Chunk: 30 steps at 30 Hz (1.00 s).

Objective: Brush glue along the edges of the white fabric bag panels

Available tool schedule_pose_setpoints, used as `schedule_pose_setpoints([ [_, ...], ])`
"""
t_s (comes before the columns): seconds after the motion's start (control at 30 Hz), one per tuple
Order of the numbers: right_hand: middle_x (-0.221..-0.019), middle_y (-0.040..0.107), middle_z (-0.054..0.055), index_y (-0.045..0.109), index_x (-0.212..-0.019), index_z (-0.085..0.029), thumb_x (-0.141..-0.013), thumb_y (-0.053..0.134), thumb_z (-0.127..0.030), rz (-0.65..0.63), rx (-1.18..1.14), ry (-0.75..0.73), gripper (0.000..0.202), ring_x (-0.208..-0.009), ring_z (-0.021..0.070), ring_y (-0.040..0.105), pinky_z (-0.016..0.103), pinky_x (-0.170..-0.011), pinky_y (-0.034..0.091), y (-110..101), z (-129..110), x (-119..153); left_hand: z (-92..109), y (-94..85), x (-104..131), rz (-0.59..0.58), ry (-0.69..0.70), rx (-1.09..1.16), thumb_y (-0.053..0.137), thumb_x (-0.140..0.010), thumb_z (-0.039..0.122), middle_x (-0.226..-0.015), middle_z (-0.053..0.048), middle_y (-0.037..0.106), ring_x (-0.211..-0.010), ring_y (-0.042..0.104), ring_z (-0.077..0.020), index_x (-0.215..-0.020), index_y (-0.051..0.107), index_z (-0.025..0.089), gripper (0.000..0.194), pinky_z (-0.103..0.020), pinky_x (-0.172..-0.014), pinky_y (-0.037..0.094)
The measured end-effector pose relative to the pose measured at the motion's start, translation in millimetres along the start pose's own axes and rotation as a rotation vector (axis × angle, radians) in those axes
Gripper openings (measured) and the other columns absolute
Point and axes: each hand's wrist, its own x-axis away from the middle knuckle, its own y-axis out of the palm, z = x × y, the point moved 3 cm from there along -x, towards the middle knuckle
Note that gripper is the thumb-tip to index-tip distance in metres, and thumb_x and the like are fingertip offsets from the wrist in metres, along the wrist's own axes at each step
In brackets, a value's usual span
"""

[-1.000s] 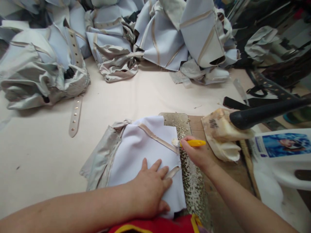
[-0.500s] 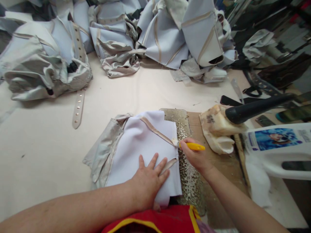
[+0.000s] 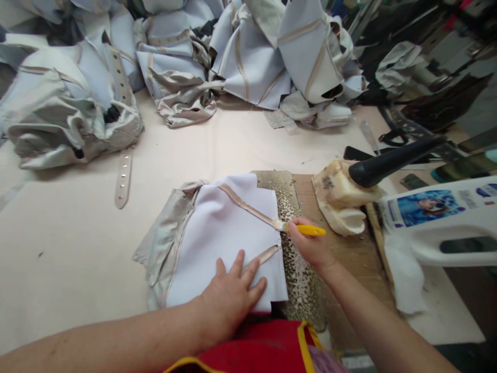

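Note:
A white fabric piece [image 3: 217, 228] with tan strips and a crumpled grey lining [image 3: 165, 238] lies on the table before me. Spread flat on its lower part is my left hand [image 3: 231, 292], fingers apart beside the lower tan strip [image 3: 268, 254]. My right hand [image 3: 308, 243] grips a brush [image 3: 310, 230] by its yellow handle. Its bristle end touches the right end of the upper tan strip [image 3: 248, 207], near the fabric's edge. Under that edge is a board [image 3: 297, 269] crusted with pale, dried residue.
A cut-open pale container [image 3: 334, 191] with a black handle [image 3: 392, 163] stands on cardboard [image 3: 349, 269] at the right. Beside it lies a white plastic jug [image 3: 411, 243]. Heaps of similar fabric pieces [image 3: 248, 67] line the back, and a strap with eyelets [image 3: 123, 178] hangs from one.
The whole view has shifted a little. My left hand has slid slightly down the fabric, showing more of the lower strip. The brush stays at the upper strip's end.

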Motion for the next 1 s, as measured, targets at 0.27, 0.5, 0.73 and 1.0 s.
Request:
schedule_pose_setpoints([
  [0.27, -0.061, 0.058, 0.000, 0.056, -0.070, -0.018, -0.080, 0.049, -0.037, 0.290, -0.169, 0.104, 0.022, -0.059, 0.0161, 0.056, 0.028, -0.060, 0.044, -38, -4, -8, 14, -56.0, -16, 0.150, 0.004, -0.011, 0.035, -0.086, 0.018, -0.130, -0.017, 0.042, -0.116, 0.039, -0.0343, -0.131, 0.035, 0.011, 0.046, -0.044, -0.077, 0.049],
  [0.5, -0.057, 0.059, 0.001, 0.057, -0.071, -0.017, -0.075, 0.055, -0.038, 0.338, -0.327, 0.282, 0.022, -0.053, 0.0152, 0.055, 0.027, -0.056, 0.045, -49, 14, -17, 7, -60.5, -43, 0.061, 0.164, 0.093, 0.055, -0.074, 0.047, -0.100, -0.009, 0.056, -0.092, 0.048, -0.0272, -0.099, 0.060, 0.020, 0.037, -0.039, -0.074, 0.047],
  [0.73, -0.060, 0.059, 0.001, 0.056, -0.066, -0.018, -0.077, 0.047, -0.034, 0.128, -0.208, 0.260, 0.022, -0.060, 0.0159, 0.056, 0.027, -0.060, 0.043, -5, 21, -31, -36, -67.6, -85, 0.202, -0.049, -0.004, 0.036, -0.086, 0.046, -0.136, -0.009, 0.037, -0.116, 0.035, -0.0320, -0.120, 0.049, 0.021, 0.043, -0.051, -0.089, 0.034],
  [1.0, -0.044, 0.050, -0.003, 0.050, -0.055, -0.019, -0.072, 0.048, -0.027, -0.083, -0.156, 0.324, 0.019, -0.043, 0.0135, 0.049, 0.024, -0.043, 0.037, -21, 18, -17, -51, -53.6, -100, 0.171, -0.040, 0.066, 0.029, -0.086, 0.054, -0.141, -0.007, 0.033, -0.120, 0.031, -0.0323, -0.123, 0.047, 0.030, 0.048, -0.057, -0.089, 0.028],
])
